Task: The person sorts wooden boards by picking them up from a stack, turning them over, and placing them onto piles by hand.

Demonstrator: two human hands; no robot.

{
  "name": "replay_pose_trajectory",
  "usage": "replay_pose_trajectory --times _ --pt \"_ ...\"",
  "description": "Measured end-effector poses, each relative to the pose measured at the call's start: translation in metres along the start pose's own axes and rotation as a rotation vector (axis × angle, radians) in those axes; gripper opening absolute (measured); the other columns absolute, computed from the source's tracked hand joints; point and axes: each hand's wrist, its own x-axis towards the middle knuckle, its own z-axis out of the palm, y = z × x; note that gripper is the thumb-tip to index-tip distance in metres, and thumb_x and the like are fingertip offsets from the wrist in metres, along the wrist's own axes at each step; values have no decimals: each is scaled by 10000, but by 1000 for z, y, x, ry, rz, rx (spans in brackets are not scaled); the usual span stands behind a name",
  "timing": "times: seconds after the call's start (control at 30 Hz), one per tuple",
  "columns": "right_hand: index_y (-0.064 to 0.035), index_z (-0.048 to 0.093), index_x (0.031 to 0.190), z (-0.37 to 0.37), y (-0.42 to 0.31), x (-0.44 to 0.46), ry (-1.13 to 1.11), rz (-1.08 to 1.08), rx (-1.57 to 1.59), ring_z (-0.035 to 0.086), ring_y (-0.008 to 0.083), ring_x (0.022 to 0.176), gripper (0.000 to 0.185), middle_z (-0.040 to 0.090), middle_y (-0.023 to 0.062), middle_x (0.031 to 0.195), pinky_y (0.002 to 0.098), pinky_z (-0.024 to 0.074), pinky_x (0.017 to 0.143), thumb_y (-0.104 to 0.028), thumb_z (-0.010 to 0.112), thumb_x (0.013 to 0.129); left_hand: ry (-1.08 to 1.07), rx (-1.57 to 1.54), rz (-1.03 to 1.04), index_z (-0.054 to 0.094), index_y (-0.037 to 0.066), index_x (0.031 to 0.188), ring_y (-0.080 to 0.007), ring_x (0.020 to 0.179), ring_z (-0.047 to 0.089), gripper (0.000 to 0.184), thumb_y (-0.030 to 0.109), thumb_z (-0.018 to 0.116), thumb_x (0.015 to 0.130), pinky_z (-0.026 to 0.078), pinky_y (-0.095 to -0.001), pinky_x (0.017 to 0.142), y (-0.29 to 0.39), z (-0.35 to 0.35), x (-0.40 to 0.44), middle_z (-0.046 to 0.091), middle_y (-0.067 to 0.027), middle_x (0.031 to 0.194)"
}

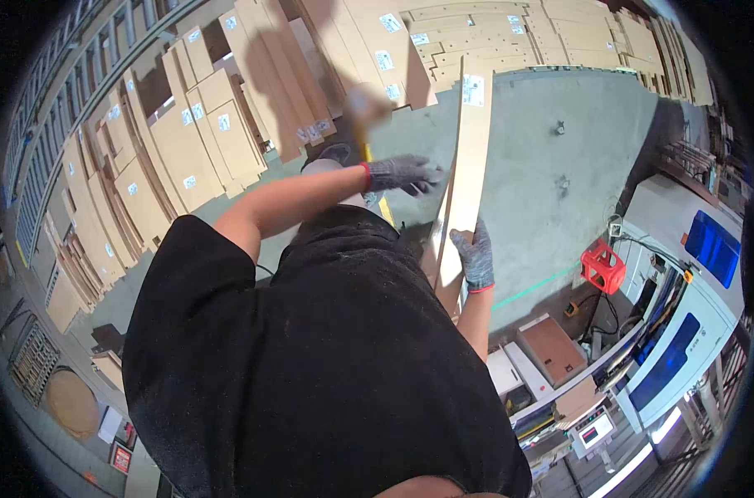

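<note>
Both my hands wear grey knit gloves with red cuffs. My right hand (475, 256) grips the near part of a long, narrow tan board (471, 158), with its thumb on the top face. A white label (474, 90) sits near the board's far end. Beneath it, at the near end, another board edge shows. My left hand (403, 175) is left of the board, apart from it, fingers spread and slightly blurred, with nothing in them.
Stacks of labelled tan panels (171, 149) line the left, and more (543, 37) lie at the far side. At right stand a red stool (602, 266) and a white machine (684, 290) with blue windows. A brown-topped box (551, 349) is lower right.
</note>
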Motion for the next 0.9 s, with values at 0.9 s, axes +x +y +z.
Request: replay_pose_trajectory --times 0.9 --pt "-33 534 1393 33 21 -39 -524 109 459 652 229 1093 633 654 86 1235 376 534 941 -206 747 822 414 -148 253 608 3 1314 -166 1082 617 420 286 644 1007 514 -329 942 -17 115 -111 663 -87 1194"
